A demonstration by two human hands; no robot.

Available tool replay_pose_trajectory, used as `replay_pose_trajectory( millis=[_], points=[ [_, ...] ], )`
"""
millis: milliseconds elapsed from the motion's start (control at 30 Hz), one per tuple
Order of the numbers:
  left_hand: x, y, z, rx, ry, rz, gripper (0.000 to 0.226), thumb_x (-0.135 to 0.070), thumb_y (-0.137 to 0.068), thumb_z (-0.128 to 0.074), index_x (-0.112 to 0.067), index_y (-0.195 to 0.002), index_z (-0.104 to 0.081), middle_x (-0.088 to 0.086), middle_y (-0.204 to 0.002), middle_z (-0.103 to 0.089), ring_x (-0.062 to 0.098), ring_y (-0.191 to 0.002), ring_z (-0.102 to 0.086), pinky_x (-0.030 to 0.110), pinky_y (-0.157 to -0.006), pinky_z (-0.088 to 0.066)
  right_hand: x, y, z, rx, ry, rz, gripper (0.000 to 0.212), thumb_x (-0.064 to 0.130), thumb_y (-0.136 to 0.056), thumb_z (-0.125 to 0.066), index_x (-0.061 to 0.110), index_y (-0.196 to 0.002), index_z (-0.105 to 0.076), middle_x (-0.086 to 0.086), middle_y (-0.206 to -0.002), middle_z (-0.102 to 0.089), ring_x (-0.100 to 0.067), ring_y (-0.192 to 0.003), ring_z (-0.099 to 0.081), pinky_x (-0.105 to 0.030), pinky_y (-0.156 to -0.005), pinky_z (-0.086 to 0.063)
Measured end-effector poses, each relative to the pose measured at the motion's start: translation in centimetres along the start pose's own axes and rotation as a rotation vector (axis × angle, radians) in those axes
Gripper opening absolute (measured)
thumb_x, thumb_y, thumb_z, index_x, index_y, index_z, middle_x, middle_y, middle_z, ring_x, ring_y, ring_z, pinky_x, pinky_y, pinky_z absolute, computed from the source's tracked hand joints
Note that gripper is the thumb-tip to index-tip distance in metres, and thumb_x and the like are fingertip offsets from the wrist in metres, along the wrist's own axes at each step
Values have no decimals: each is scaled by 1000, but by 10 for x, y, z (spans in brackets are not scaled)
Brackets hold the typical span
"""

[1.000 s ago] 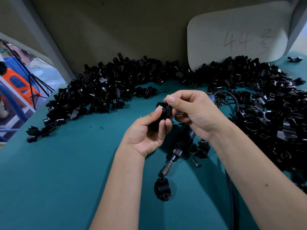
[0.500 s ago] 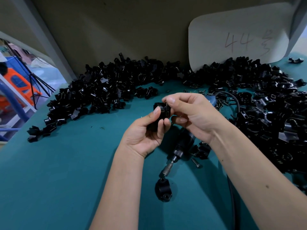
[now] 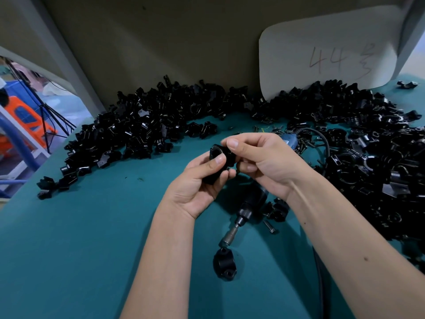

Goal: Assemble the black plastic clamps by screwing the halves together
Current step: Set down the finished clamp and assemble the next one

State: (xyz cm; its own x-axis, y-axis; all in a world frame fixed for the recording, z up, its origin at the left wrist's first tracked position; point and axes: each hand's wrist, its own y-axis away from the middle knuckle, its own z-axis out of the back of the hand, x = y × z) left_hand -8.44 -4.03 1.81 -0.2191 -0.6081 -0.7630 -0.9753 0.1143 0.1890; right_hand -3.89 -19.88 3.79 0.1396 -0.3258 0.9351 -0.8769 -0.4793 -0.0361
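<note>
Holding one clamp (image 3: 219, 165) above the teal tabletop (image 3: 80, 238), head view: left hand (image 3: 197, 189) curled round its lower part, thumb on top; right hand (image 3: 259, 162) pinches its upper edge with thumb and fingers. Driver (image 3: 243, 212) lies on the tabletop under the hands, tip just beside a lone clamp half (image 3: 224, 264). Loose screw (image 3: 269, 227) near it. Parts pile (image 3: 161, 125) arcs along the back and right. Card (image 3: 328, 51) marked "44" leans behind.

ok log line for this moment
step: fitting clamp halves | left hand: grips clamp | right hand: pinches clamp | electric screwdriver: lying on table
</note>
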Motion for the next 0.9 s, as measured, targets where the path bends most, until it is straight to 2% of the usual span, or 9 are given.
replay_pose_trajectory(
  millis=[133,233,300,367,500,567,667,800,900],
  points=[
    [2,-4,2,-3,-119,-79,35,-7,-74,-74,-2,-108,-67,7,-83,-67,16,-68,-72,15,-61,-57,-1,-1,-2,-98,36,-11,15,22,-72,-82,8,-75,-78,-7,-76,-70,-10,-51,-40,-15,-44,-38],
    [4,-5,1,-12,-220,-173,51,-5,-73,-76,-1,-121,-61,3,-77,-68,16,-68,-72,17,-64,-58,-2,-1,-6,-207,58,-36,29,27,-65,-86,7,-75,-68,-15,-81,-65,-12,-48,-37,-18,-43,-38],
    [5,-6,-1,-10,-258,-226,47,-6,-72,-78,-4,-115,-61,0,-77,-70,16,-67,-72,18,-65,-58,-2,-1,-8,-268,78,-26,35,29,-66,-88,12,-72,-58,-18,-85,-60,-11,-44,-37,-20,-43,-39],
    [5,-7,-1,0,-245,-247,47,-8,-73,-81,-2,-115,-61,0,-79,-71,16,-66,-71,18,-65,-58,-2,-1,-9,-242,98,27,32,25,-79,-85,12,-75,-56,-16,-78,-57,-9,-43,-40,-19,-41,-38],
    [1,-7,3,-7,-140,-245,32,-8,-78,-82,-2,-107,-69,10,-93,-74,16,-66,-71,17,-62,-58,3,1,-1,-49,67,59,19,21,-99,-67,8,-105,-78,3,-70,-53,-6,-61,-41,-17,-49,-38],
    [-1,-6,5,17,-129,-229,25,-9,-77,-79,-8,-101,-74,8,-90,-73,16,-66,-71,16,-61,-57,2,2,0,-28,75,60,15,17,-94,-70,11,-101,-82,1,-75,-57,-6,-63,-42,-17,-50,-38],
    [0,-5,3,52,-139,-222,37,-15,-69,-86,-7,-102,-72,7,-84,-72,17,-67,-72,17,-62,-58,-2,1,-7,-92,25,63,10,17,-84,-76,9,-87,-79,-2,-73,-58,-7,-56,-40,-16,-46,-35],
    [2,-7,1,35,-169,-278,34,-7,-76,-80,-3,-106,-65,7,-80,-71,17,-66,-71,19,-64,-59,-1,0,-14,-174,-31,32,13,12,-91,-75,5,-82,-69,-1,-59,-50,-8,-45,-33,-17,-43,-40],
    [4,-8,-1,-10,-237,-376,35,-8,-73,-80,-6,-105,-65,1,-81,-72,15,-69,-72,21,-66,-59,-1,0,-19,-230,-28,42,13,11,-92,-74,3,-85,-67,2,-57,-56,-8,-43,-33,-19,-44,-41]
  ],
)
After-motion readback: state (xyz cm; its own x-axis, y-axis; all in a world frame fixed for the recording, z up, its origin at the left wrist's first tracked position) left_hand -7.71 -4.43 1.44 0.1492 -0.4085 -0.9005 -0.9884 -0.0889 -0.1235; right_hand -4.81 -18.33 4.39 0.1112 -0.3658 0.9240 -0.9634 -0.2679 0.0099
